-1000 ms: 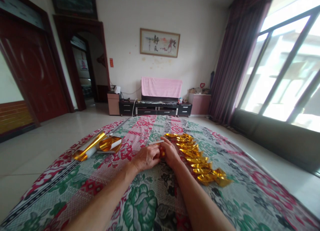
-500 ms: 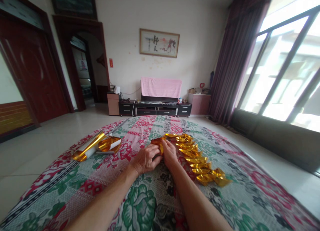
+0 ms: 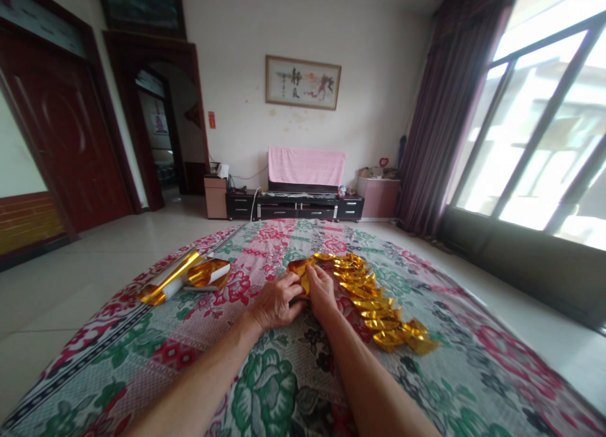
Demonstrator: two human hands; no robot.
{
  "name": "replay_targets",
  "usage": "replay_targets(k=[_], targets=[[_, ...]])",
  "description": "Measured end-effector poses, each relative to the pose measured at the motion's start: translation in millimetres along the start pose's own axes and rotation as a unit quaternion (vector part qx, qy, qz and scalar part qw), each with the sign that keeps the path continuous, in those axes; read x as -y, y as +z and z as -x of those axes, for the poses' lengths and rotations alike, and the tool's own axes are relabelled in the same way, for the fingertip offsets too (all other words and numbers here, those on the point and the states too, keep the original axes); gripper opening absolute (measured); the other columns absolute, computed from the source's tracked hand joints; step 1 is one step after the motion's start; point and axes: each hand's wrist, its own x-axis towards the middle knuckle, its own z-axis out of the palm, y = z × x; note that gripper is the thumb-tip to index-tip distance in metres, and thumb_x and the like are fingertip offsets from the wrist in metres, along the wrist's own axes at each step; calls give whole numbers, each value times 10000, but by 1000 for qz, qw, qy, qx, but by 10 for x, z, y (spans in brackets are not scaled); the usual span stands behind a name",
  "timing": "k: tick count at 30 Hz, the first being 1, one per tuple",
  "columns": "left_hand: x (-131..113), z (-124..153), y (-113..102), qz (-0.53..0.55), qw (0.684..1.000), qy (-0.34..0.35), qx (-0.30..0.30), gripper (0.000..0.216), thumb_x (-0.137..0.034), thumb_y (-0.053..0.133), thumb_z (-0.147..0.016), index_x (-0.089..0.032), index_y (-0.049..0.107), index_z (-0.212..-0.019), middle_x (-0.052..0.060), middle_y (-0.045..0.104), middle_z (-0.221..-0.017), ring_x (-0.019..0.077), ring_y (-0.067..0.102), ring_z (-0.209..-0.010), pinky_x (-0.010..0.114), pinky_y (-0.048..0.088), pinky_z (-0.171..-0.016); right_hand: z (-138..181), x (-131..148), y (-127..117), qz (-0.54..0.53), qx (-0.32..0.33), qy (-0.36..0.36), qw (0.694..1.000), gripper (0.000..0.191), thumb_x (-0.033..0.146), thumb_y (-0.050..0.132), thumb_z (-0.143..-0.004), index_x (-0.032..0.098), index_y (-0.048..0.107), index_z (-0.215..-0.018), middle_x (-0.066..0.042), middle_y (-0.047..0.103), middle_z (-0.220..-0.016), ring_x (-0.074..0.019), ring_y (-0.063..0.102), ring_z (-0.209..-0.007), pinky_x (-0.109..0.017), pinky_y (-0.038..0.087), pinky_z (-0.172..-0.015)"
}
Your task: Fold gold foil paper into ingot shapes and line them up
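Note:
My left hand (image 3: 275, 301) and my right hand (image 3: 322, 290) are together over the floral quilt (image 3: 265, 386), both pinching one small piece of gold foil paper (image 3: 299, 268) whose far edge sticks up past my fingertips. Just right of my right hand runs a curved row of several folded gold foil pieces (image 3: 374, 301), ending in a small heap at the near right. To the left lies a loose stack of gold foil sheets (image 3: 187, 276) with white backing, well apart from my left hand.
The quilt lies on a pale tiled floor (image 3: 85, 266). A dark TV cabinet (image 3: 293, 206) with a pink cloth over it stands at the far wall. Large windows with purple curtains (image 3: 445, 108) are on the right, and dark red doors (image 3: 57, 127) on the left.
A second ago a white edge of the paper showed flat between my fingers. Now the gold side is turned up and my hands have drawn slightly closer on it.

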Motion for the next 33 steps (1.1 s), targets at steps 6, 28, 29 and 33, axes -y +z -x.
replay_targets(k=[6,28,29,33], targets=[[70,-7,-20,2,990,-78,-115,194,-254,467,-803,-190,618,-906,58,557,-940,158,525,-907,281,435,-845,3,23,13,-3,-5,7,1000,327,489,565,-636,171,557,-715,37,516,-551,-93,443,-507,-194,348,-473],[300,-37,168,313,898,-286,-113,325,-177,561,-685,-186,632,-1002,33,667,-976,160,613,-874,275,487,-809,30,40,52,-3,41,20,999,347,402,575,-651,179,591,-915,17,589,-644,-111,503,-525,-216,404,-497],[320,-35,179,325,886,-304,-127,332,-177,557,-684,-179,629,-1008,37,667,-976,162,615,-873,276,491,-801,33,39,53,-6,47,28,998,398,385,582,-644,187,560,-989,18,593,-660,-111,506,-522,-218,410,-496],[431,-12,238,367,845,-351,-171,381,-191,561,-680,-158,602,-1057,48,656,-994,155,623,-839,250,505,-740,56,45,50,-6,55,25,998,571,267,598,-600,235,419,-1141,11,610,-806,-96,518,-542,-211,427,-509]])
